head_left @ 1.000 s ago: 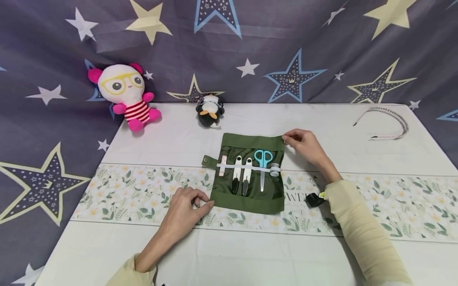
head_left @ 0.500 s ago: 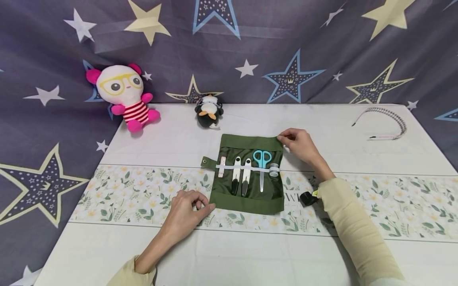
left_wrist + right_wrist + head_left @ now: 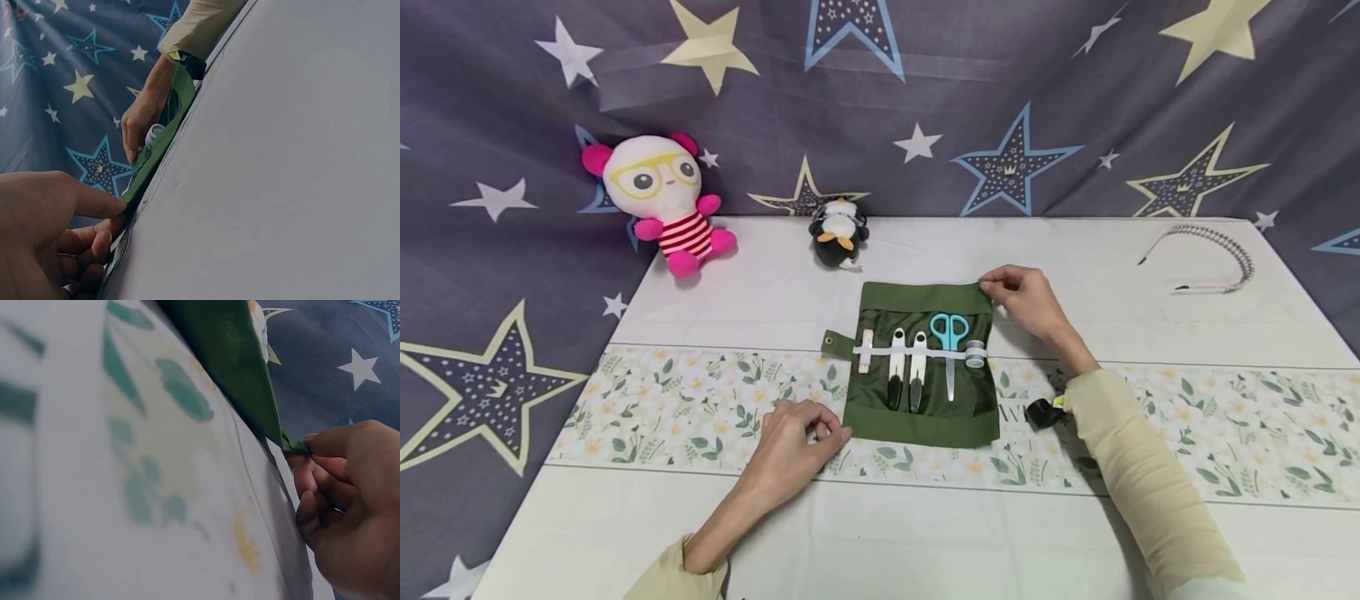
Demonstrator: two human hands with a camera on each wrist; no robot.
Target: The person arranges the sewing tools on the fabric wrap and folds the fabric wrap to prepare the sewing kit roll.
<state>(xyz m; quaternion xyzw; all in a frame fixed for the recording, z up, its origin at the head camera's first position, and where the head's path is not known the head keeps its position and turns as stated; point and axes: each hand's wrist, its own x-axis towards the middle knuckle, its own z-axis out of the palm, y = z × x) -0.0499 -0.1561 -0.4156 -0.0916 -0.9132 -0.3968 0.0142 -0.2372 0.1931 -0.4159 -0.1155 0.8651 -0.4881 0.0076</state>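
A green fabric tool roll (image 3: 925,429) lies unfolded on the table. A white elastic band across it holds a pink patterned strip (image 3: 866,360), two white-and-black pen-like tools (image 3: 897,358), teal-handled scissors (image 3: 950,333) and a small grey-white roll (image 3: 975,360). My left hand (image 3: 796,442) pinches the roll's near left corner between thumb and finger, as the left wrist view shows. At the far right corner, my right hand (image 3: 1028,302) pinches the fabric (image 3: 294,445). A snap tab (image 3: 837,343) sticks out from the left side.
Behind, a plush panda (image 3: 658,200) leans at the back left, with a small plush penguin (image 3: 838,235) beside it. A headband (image 3: 1225,250) lies at the back right. A floral strip (image 3: 685,408) runs across the white table; a starry curtain (image 3: 865,125) hangs behind.
My right hand has shifted slightly left with the far right corner. The tool roll's near right corner has moved slightly right. My left hand stays at its corner.
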